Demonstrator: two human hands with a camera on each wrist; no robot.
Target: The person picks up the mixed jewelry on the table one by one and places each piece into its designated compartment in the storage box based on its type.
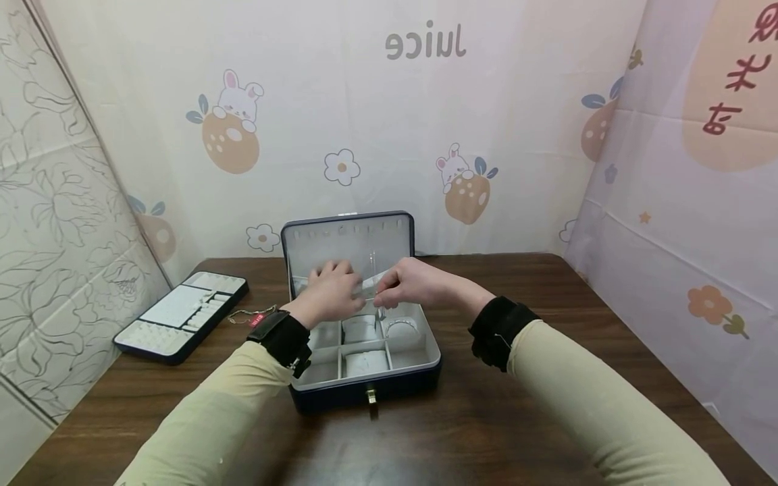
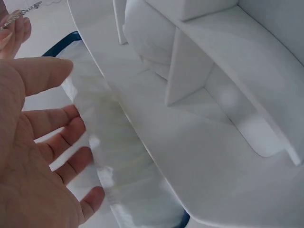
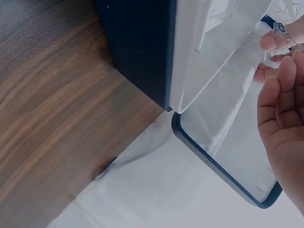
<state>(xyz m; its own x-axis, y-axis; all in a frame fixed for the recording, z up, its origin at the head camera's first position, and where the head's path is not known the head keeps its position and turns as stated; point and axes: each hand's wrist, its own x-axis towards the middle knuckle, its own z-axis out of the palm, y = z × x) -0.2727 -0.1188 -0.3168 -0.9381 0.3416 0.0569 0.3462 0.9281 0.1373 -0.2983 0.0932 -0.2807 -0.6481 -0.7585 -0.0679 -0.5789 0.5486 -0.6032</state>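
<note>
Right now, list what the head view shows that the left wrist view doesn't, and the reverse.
Only the head view: the small tray on the wooden table, a red tag beside it, the gold latch on the front of the box, and the patterned wall cloth.

Only the left wrist view: the palm side of the left hand, fingers spread, and the twisted links of the silvery chain held in the right hand.

Both: the two hands, the box with its lid raised, and a white cushion in a compartment.
</note>
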